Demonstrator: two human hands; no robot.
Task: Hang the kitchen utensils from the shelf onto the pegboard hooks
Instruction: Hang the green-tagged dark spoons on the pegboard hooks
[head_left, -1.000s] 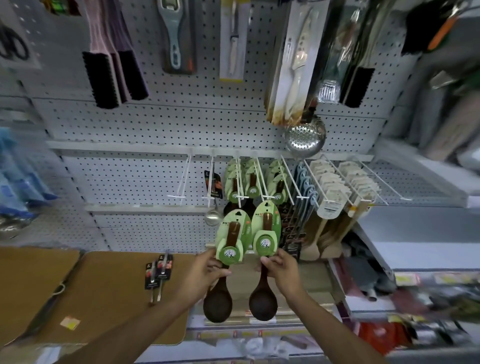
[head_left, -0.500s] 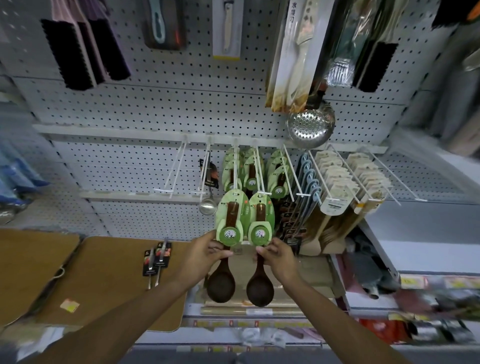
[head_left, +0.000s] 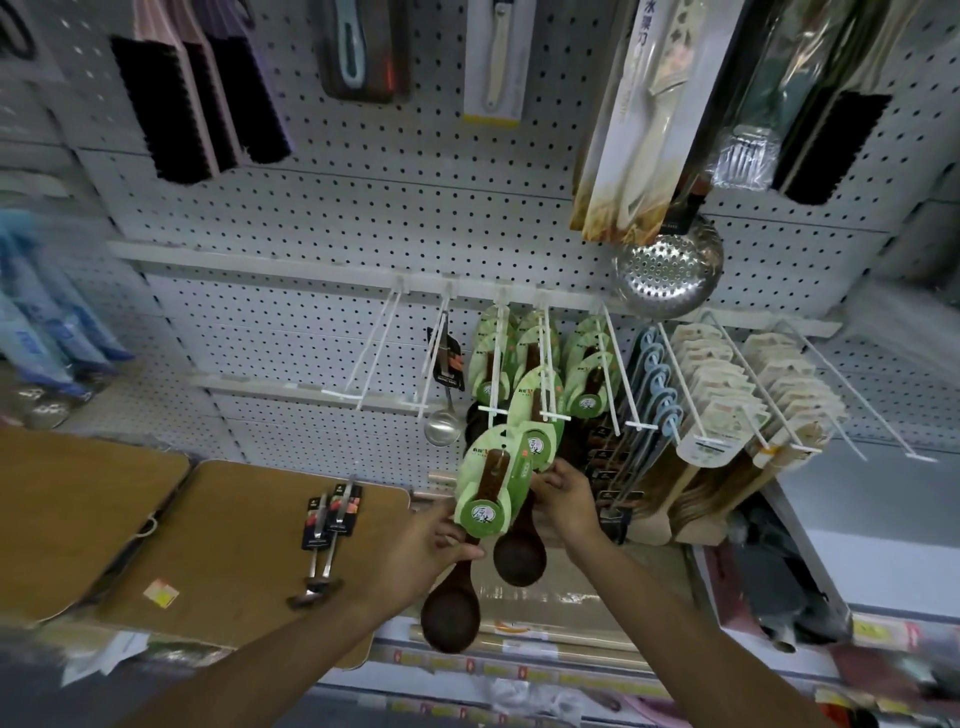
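At the lower left of the frame two metal ladles (head_left: 324, 540) with dark tags lie on a brown board (head_left: 228, 561); they are not hung yet, so leave them for a later turn.

Just left of the centre your left hand (head_left: 415, 558) has its fingers curled round the handle of a dark wooden spoon (head_left: 451, 616), just under its green card (head_left: 491, 480). The bowl of this spoon hangs down at the bottom centre. Keep the hold low on the handle, so the top of the card is free.

A little to the right your right hand (head_left: 566, 501) grips a second wooden spoon (head_left: 519, 556) behind the first card; its own green card (head_left: 537, 415) reaches up to the white hooks (head_left: 543, 364) in the centre of the frame. I cannot tell if its hole is already on the prong. I think you should finish this one first: bring the hole level with the tip of the hook, then push the card straight back along the prong toward the pegboard (head_left: 363, 208). The cards overlap, so tilt the left spoon a bit away, or it may catch.

Further right the hooks with blue utensils (head_left: 657, 384) and pale cards are full; do not use them.
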